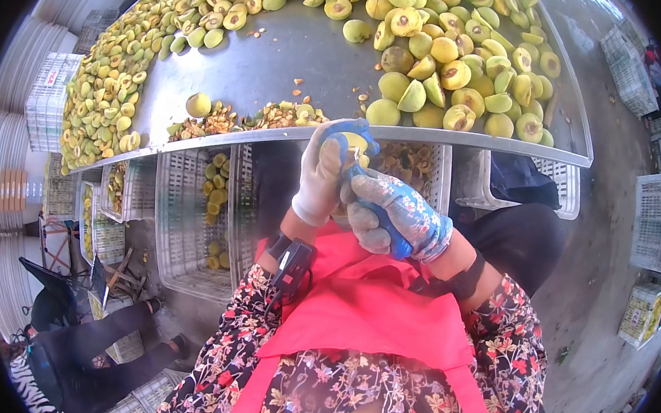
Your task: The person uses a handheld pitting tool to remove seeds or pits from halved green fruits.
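My left hand [321, 168], in a white glove with blue fingertips, is closed round a yellow peach half [356, 142] just off the table's front edge. My right hand [396, 210] wears a grey-palmed glove with a blue flower pattern. Its fingers wrap a blue-handled pitting tool [399, 248], whose metal tip is right at the fruit; most of the tool is hidden by the fingers. Beyond my hands, on the metal table [279, 69], lie a heap of cut peaches [458, 69] and a pile of pits and scraps [209, 122].
Under the table edge stand a white crate with peach halves [188, 234] and a crate of scraps [411, 162]. More halves [106, 96] cover the table's left side. A seated person's legs [114, 345] are at lower left. Stacked crates [660, 209] line the right.
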The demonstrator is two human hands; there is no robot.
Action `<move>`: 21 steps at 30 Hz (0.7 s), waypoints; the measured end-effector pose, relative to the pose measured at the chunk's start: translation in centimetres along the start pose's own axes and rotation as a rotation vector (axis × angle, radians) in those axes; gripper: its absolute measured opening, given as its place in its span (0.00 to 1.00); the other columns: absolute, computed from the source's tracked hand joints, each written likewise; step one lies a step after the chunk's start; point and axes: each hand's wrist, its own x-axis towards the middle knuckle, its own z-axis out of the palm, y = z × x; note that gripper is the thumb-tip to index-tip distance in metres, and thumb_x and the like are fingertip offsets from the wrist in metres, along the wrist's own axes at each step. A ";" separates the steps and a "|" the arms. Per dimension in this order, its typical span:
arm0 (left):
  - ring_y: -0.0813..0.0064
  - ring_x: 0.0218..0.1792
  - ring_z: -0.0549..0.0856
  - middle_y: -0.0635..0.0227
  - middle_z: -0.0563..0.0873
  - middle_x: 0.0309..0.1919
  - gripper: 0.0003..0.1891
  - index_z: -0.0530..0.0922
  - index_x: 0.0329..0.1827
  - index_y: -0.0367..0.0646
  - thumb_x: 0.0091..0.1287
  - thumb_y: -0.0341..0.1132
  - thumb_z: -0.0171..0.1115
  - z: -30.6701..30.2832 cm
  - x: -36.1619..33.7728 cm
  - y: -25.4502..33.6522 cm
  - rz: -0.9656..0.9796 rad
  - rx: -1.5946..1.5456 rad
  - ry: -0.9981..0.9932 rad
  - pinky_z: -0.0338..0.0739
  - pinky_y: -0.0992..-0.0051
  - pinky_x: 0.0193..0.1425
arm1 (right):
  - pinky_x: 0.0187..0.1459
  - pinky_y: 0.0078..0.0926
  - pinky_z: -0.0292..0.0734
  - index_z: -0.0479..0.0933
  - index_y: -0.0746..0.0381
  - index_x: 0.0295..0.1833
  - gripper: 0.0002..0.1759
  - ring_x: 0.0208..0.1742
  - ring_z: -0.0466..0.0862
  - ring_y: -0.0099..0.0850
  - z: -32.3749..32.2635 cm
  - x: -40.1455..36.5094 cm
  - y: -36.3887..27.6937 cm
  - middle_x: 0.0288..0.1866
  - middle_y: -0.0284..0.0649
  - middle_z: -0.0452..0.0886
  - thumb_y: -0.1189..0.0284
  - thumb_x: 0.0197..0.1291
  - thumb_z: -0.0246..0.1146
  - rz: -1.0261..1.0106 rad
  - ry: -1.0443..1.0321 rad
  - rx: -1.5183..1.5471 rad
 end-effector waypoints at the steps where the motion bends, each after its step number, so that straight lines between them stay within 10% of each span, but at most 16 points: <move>1: 0.69 0.45 0.85 0.57 0.85 0.45 0.34 0.73 0.64 0.35 0.74 0.61 0.53 -0.3 -0.1 -0.3 -0.072 -0.011 -0.009 0.81 0.72 0.50 | 0.16 0.17 0.62 0.72 0.59 0.49 0.16 0.16 0.67 0.21 -0.2 -0.2 0.0 0.24 0.32 0.70 0.56 0.74 0.58 0.001 -0.015 -0.004; 5: 0.70 0.43 0.86 0.56 0.86 0.45 0.37 0.73 0.63 0.35 0.74 0.65 0.51 -1.4 -0.2 -0.6 -0.143 -0.195 0.138 0.82 0.72 0.49 | 0.17 0.18 0.62 0.71 0.61 0.49 0.16 0.17 0.68 0.21 -0.3 -1.0 -0.3 0.24 0.33 0.70 0.58 0.73 0.59 -0.137 -0.072 -0.214; 8: 0.72 0.26 0.83 0.53 0.87 0.42 0.30 0.74 0.61 0.34 0.79 0.57 0.48 -4.0 -1.2 2.0 -0.157 -0.076 0.170 0.76 0.78 0.25 | 0.19 0.19 0.66 0.72 0.62 0.46 0.15 0.17 0.71 0.20 -0.6 -1.6 -1.3 0.24 0.31 0.73 0.60 0.72 0.59 -0.109 0.157 -0.657; 13: 0.81 0.20 0.78 0.58 0.88 0.39 0.19 0.77 0.58 0.37 0.79 0.45 0.52 -13.3 -5.7 8.9 -0.231 0.339 0.382 0.68 0.84 0.19 | 0.39 0.52 0.78 0.72 0.67 0.54 0.22 0.37 0.85 0.57 -6.8 -1.3 0.3 0.35 0.60 0.84 0.59 0.66 0.60 -0.149 0.311 -1.760; 16: 0.59 0.51 0.86 0.48 0.83 0.57 0.29 0.73 0.67 0.36 0.73 0.49 0.61 -20.4 -8.4 11.5 -0.284 1.632 0.512 0.81 0.67 0.55 | 0.43 0.55 0.79 0.70 0.67 0.57 0.24 0.41 0.85 0.59 -6.5 -1.0 0.0 0.36 0.62 0.84 0.59 0.66 0.59 -0.024 0.417 -1.793; 21: 0.52 0.67 0.77 0.47 0.79 0.65 0.33 0.72 0.70 0.34 0.69 0.49 0.64 -15.9 0.6 9.9 -0.015 1.499 0.299 0.68 0.62 0.73 | 0.48 0.53 0.79 0.71 0.67 0.59 0.25 0.45 0.85 0.57 -7.1 0.7 0.9 0.41 0.60 0.85 0.59 0.66 0.59 0.006 0.414 -1.830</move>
